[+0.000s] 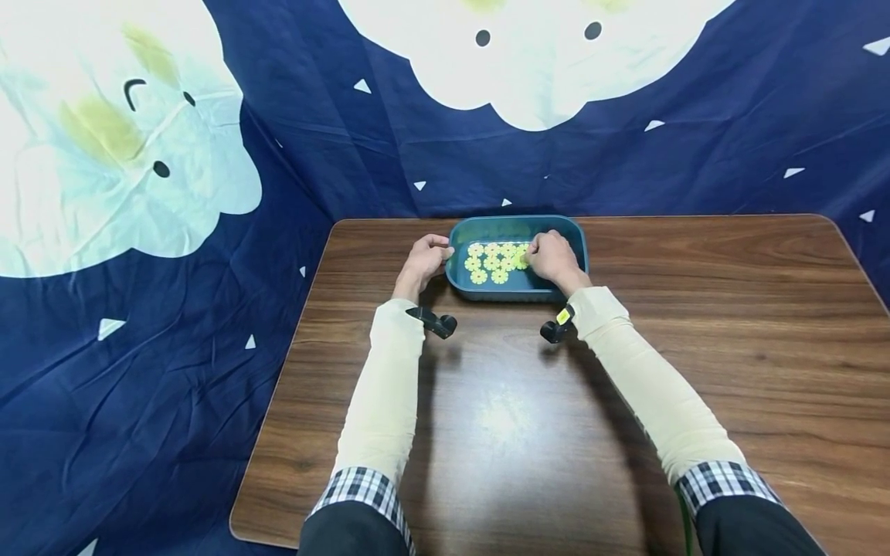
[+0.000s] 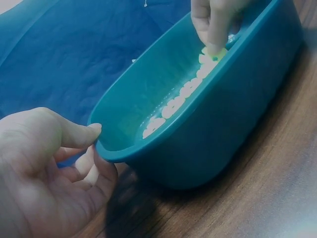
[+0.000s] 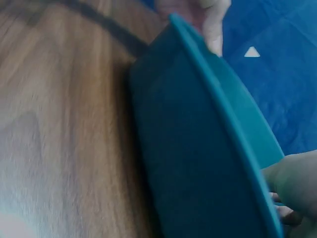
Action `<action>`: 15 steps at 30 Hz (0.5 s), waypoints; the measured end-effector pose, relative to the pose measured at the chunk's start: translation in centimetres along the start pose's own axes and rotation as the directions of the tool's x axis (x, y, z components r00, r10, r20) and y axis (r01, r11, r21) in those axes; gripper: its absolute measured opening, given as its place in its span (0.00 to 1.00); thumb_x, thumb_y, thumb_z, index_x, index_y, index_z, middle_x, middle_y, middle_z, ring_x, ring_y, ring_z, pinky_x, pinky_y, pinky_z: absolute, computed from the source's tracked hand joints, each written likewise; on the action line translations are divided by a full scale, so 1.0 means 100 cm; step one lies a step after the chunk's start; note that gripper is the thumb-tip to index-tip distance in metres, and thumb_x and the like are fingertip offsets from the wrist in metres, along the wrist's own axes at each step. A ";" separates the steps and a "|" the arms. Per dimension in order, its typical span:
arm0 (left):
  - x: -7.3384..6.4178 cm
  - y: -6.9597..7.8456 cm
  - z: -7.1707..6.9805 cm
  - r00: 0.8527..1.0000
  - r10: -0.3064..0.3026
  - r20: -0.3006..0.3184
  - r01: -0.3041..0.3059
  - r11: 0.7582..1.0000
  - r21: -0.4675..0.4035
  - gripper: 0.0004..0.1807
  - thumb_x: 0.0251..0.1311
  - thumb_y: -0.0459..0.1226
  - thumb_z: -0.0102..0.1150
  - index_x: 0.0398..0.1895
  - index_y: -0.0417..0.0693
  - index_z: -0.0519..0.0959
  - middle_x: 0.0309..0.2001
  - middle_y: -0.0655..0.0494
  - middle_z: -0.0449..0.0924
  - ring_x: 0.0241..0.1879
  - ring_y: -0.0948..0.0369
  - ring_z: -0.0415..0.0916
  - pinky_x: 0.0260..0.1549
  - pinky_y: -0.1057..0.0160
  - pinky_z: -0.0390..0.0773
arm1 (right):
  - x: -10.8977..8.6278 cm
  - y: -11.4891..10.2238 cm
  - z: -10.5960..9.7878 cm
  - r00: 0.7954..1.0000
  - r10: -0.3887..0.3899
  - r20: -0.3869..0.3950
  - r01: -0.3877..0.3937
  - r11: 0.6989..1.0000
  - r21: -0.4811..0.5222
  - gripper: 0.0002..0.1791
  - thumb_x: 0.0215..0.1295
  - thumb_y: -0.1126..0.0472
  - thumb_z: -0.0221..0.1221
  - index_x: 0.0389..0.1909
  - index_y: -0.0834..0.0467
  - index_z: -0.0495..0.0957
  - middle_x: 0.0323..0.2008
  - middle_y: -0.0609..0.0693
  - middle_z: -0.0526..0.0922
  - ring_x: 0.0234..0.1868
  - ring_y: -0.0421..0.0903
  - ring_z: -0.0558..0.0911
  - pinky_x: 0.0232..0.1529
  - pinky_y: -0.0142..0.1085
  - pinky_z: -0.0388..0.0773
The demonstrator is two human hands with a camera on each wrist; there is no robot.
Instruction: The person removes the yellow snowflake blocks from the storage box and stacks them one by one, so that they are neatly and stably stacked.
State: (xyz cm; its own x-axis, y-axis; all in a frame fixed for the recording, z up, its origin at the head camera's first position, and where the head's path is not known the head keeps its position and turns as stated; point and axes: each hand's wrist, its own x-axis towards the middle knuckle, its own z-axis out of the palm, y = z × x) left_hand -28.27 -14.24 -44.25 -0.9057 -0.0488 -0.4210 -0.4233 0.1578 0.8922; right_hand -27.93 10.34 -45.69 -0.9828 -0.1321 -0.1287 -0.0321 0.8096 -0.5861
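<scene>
A teal oblong basin (image 1: 497, 296) stands at the table's far edge. On its floor lie several pale yellow flower-shaped pieces (image 1: 491, 263), grouped toward the left and middle. My left hand (image 1: 424, 259) pinches the rim at the basin's left end, thumb on top and fingers below, as the left wrist view shows. My right hand (image 1: 554, 257) reaches into the right half of the basin. Its fingertips pinch a brighter yellow flower-shaped piece (image 2: 219, 53) close over the others. In the right wrist view the basin's wall (image 3: 198, 134) hides the pieces.
The brown wood-grain table (image 1: 487, 463) extends in front of the basin and to both sides. Directly behind it hangs a dark blue cloth (image 1: 591, 170) with white cloud shapes. Small dark cameras (image 1: 445, 326) are strapped to both wrists.
</scene>
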 end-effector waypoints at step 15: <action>-0.001 0.001 -0.001 1.000 -0.012 0.005 0.012 0.999 0.031 0.14 0.66 0.31 0.53 0.54 0.42 0.70 0.37 0.55 0.70 0.36 0.61 0.70 0.47 0.61 0.76 | -0.012 -0.005 -0.021 0.998 0.039 -0.054 -0.023 0.964 0.264 0.12 0.65 0.55 0.60 0.40 0.60 0.80 0.43 0.56 0.80 0.43 0.52 0.77 0.47 0.44 0.74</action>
State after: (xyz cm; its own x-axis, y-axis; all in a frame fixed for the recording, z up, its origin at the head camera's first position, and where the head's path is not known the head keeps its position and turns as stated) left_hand -28.25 -14.32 -44.13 -0.9003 -0.0457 -0.4329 -0.4334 0.1873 0.8815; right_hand -27.15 11.28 -43.52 -0.9918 -0.0695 -0.1076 0.0395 0.6328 -0.7733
